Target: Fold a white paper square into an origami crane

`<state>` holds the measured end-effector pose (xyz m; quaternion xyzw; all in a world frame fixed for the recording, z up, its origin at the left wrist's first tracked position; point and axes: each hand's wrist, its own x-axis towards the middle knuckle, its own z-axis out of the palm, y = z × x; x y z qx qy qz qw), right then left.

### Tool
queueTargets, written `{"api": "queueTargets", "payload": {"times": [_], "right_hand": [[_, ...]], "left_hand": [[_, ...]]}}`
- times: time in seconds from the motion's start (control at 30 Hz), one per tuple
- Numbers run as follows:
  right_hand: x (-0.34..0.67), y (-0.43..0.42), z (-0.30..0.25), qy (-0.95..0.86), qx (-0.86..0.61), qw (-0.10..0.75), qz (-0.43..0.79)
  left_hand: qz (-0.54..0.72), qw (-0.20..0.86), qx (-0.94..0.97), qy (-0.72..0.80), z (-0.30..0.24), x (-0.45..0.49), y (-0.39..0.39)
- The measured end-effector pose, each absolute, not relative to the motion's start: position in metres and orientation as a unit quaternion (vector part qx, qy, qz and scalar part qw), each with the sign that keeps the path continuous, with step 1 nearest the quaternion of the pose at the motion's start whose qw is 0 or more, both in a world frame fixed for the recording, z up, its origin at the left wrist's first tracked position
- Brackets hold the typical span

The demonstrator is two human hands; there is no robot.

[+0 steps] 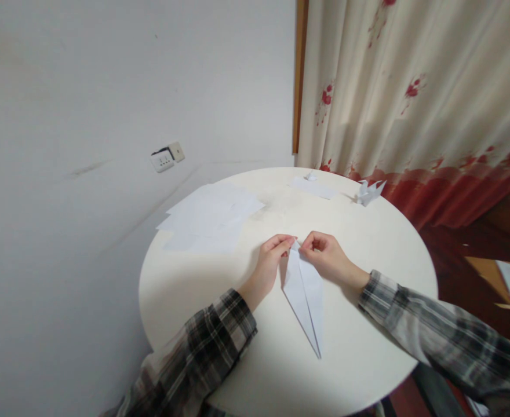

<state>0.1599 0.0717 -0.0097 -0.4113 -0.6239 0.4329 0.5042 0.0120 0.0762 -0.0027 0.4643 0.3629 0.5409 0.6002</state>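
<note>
With my left hand [273, 256] I have the folded paper [303, 292] pinched at its far tip, thumb and forefinger closed on it. My right hand [327, 256] is just beside, its thumb and fingertips pinching the paper's upper right edge near that same tip — so both my grips are on the one piece. The paper is a long white kite shape with a slit down its middle, its narrow point towards me, over the middle of the round white table [172, 289]. My plaid sleeves [220, 333] reach in from either side.

Beyond my left hand, loose white sheets [211, 214] lie overlapping near the table's left edge, by the wall. Near the far right rim stands a folded paper bird [368, 193], its pointed parts raised. To its left a small folded piece [310, 176] sits at the edge of a flat sheet [316, 188] — it is too small for me to make out its shape
</note>
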Motion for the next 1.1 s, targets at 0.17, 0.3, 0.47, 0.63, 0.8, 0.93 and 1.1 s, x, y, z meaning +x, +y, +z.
{"api": "queueTargets", "payload": {"times": [0.17,0.3,0.47,0.63,0.8,0.93,1.1], "right_hand": [[0.1596,0.0713,-0.0087,-0.626,-0.410,0.502,0.432],[0.1599,0.0713,-0.0095,-0.626,-0.410,0.503,0.432],[0.1600,0.0710,-0.0093,-0.626,-0.416,0.500,0.430],[0.1596,0.0704,-0.0071,-0.629,-0.414,0.501,0.426],[0.1590,0.0697,-0.0060,-0.626,-0.410,0.506,0.430],[0.1588,0.0716,-0.0088,-0.602,-0.423,0.529,0.424],[0.1601,0.0771,-0.0115,-0.578,-0.416,0.530,0.461]], "left_hand": [[0.539,0.607,0.459,0.362,-0.0021,0.0122,0.0761],[0.540,0.611,0.452,0.362,0.0000,0.0127,0.0755],[0.544,0.605,0.454,0.363,-0.0004,0.0126,0.0756],[0.545,0.593,0.460,0.372,-0.0017,0.0128,0.0761],[0.553,0.586,0.469,0.362,0.0002,0.0122,0.0750],[0.535,0.588,0.479,0.372,-0.0005,0.0146,0.0753],[0.530,0.578,0.474,0.400,-0.0063,0.0162,0.0777]]}}
